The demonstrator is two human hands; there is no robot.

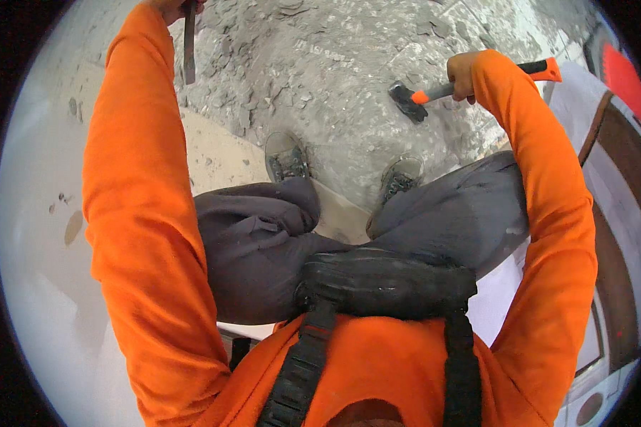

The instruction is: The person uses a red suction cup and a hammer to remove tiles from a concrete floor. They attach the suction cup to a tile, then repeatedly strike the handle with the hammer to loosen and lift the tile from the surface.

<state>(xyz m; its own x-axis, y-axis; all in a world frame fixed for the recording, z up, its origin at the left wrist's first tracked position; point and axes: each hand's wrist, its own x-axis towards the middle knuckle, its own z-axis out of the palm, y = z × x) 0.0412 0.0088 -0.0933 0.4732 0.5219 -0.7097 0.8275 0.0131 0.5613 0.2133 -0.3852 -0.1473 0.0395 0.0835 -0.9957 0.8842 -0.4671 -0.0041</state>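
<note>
At the upper left edge, my left hand [168, 10] is closed around a flat, dark metal chisel [189, 46], and its blade points down toward me. The hand is partly cut off by the top of the picture. My right hand [463, 75] grips a hammer [409, 102] by its grey, black and orange handle. The hammer's dark head hangs over grey rubble [335, 78], to the left of the hand. Whether the head touches the rubble I cannot tell.
My shoes [288, 156] stand at the near edge of the rubble, with a beige floor [221, 153] beside them. A pale wall [43, 235] rises on the left. White and brown striped material [612, 178] and a red object [627, 85] are at the right.
</note>
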